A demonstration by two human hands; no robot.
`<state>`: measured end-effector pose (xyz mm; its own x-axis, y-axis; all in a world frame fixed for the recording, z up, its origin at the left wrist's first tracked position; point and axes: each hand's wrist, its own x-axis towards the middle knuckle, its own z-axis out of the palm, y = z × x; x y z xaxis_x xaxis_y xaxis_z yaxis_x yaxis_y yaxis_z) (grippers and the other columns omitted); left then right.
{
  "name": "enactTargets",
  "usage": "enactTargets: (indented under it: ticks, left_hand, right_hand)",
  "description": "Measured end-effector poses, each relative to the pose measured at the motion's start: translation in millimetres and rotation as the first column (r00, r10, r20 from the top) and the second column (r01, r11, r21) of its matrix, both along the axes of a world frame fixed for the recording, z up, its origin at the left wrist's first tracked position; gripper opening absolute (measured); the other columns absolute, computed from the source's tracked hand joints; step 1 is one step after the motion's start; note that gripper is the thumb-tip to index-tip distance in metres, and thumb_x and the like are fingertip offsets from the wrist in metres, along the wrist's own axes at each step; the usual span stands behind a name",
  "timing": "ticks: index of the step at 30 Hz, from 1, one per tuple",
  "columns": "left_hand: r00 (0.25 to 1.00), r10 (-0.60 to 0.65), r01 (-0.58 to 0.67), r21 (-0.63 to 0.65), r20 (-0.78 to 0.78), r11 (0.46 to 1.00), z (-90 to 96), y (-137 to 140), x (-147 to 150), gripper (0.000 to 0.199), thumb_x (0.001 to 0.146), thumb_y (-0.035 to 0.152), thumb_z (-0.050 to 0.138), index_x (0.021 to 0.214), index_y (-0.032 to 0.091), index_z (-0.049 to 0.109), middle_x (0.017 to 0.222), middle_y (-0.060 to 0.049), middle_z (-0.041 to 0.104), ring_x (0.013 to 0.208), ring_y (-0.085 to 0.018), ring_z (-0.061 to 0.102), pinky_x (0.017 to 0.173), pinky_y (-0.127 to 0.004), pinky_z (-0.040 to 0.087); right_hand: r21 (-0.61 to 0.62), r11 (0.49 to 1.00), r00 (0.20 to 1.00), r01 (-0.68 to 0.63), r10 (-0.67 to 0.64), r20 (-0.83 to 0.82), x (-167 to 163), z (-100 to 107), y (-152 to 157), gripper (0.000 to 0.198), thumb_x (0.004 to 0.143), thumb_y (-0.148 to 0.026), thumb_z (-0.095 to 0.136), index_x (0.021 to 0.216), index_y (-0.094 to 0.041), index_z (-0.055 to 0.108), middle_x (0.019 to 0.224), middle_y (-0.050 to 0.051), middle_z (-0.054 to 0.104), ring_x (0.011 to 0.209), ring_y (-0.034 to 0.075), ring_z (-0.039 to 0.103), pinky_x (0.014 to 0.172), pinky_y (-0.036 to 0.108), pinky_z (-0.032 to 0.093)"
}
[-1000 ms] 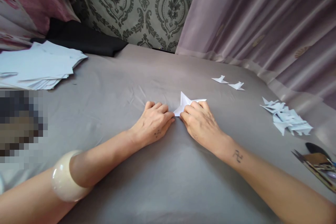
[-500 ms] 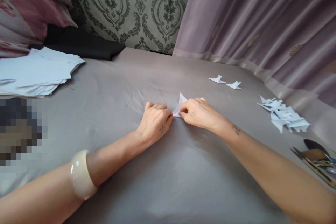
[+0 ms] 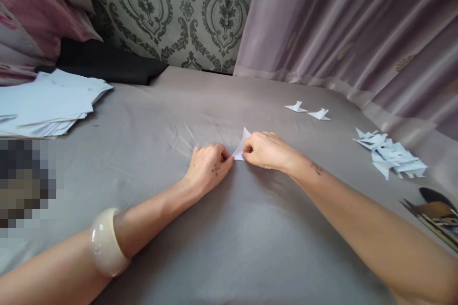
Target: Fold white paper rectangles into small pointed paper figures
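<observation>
A small folded piece of white paper [image 3: 239,154] stands between my hands, with one pointed tip rising at its right. My left hand [image 3: 212,164] pinches its left corner between thumb and finger. On the other side, my right hand [image 3: 266,151] is closed on the paper's right part and hides some of it. Both hands rest low over the grey sheet [image 3: 229,248]. Beyond my right hand lie two folded white paper birds [image 3: 296,107], side by side. Farther right is a heap of similar folded paper pieces [image 3: 391,155].
A stack of white paper sheets [image 3: 53,102] lies at the left, before a dark cloth [image 3: 107,62]. Scissors or similar pointed tools [image 3: 429,219] lie at the right edge. A purple curtain [image 3: 322,24] hangs behind, beside a patterned headboard or wall [image 3: 186,9]. A blurred patch covers the left edge.
My left hand has shifted slightly left, and its fingers have rolled so the thumb and finger pinch shows more. The right hand keeps its hold on the paper. The view has shifted a little.
</observation>
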<state>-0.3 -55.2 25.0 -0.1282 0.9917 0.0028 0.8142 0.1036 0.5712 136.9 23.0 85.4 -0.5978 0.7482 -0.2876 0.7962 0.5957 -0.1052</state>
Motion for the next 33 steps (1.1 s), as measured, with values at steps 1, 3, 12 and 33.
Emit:
enactTargets:
  ticks: [1, 3, 12, 33]
  left_hand:
    - [0.999, 0.017, -0.016, -0.019, 0.031, 1.000, 1.4, 0, 0, 0.018, 0.082, 0.028, 0.054, 0.069, 0.019, 0.061, 0.070, -0.001, 0.065, 0.062, -0.017, 0.058, 0.066, -0.033, 0.040]
    - [0.997, 0.044, -0.043, -0.016, 0.066, 0.999, 3.4, 0, -1, 0.012, 0.079, 0.026, 0.055, 0.073, 0.019, 0.063, 0.071, -0.001, 0.065, 0.062, -0.017, 0.058, 0.063, -0.031, 0.042]
    - [0.994, -0.092, 0.106, 0.273, -0.065, 0.956, -2.6, -22, -4, 0.025, 0.081, 0.011, 0.046, 0.089, 0.020, 0.068, 0.088, -0.004, 0.063, 0.071, -0.015, 0.060, 0.061, -0.026, 0.046]
    - [0.795, -0.280, 0.410, 0.136, -0.537, 0.902, -3.2, -26, 6, 0.032, 0.098, 0.031, 0.035, 0.088, 0.015, 0.061, 0.084, -0.007, 0.057, 0.075, -0.021, 0.054, 0.066, -0.036, 0.049]
  right_hand:
    - [0.001, 1.000, 1.000, 0.001, -0.001, 0.002, 0, 0, 0, 0.019, 0.076, -0.017, 0.054, 0.074, -0.020, 0.072, 0.066, 0.004, 0.066, 0.063, 0.016, 0.057, 0.063, 0.029, 0.034]
    - [-0.001, 1.000, 1.000, 0.008, -0.008, 0.008, 0, -1, 1, 0.019, 0.076, -0.017, 0.054, 0.075, -0.020, 0.072, 0.067, 0.005, 0.066, 0.064, 0.016, 0.058, 0.064, 0.029, 0.035]
    - [-0.009, 1.000, 1.000, 0.006, -0.006, -0.011, -1, -3, 3, 0.016, 0.075, -0.017, 0.056, 0.068, -0.021, 0.070, 0.062, 0.004, 0.065, 0.061, 0.016, 0.057, 0.062, 0.028, 0.036]
    - [-0.136, 0.990, 0.996, 0.028, -0.017, 0.088, -6, 13, 6, 0.014, 0.072, -0.014, 0.055, 0.067, -0.016, 0.068, 0.068, 0.005, 0.066, 0.059, 0.013, 0.055, 0.055, 0.024, 0.034]
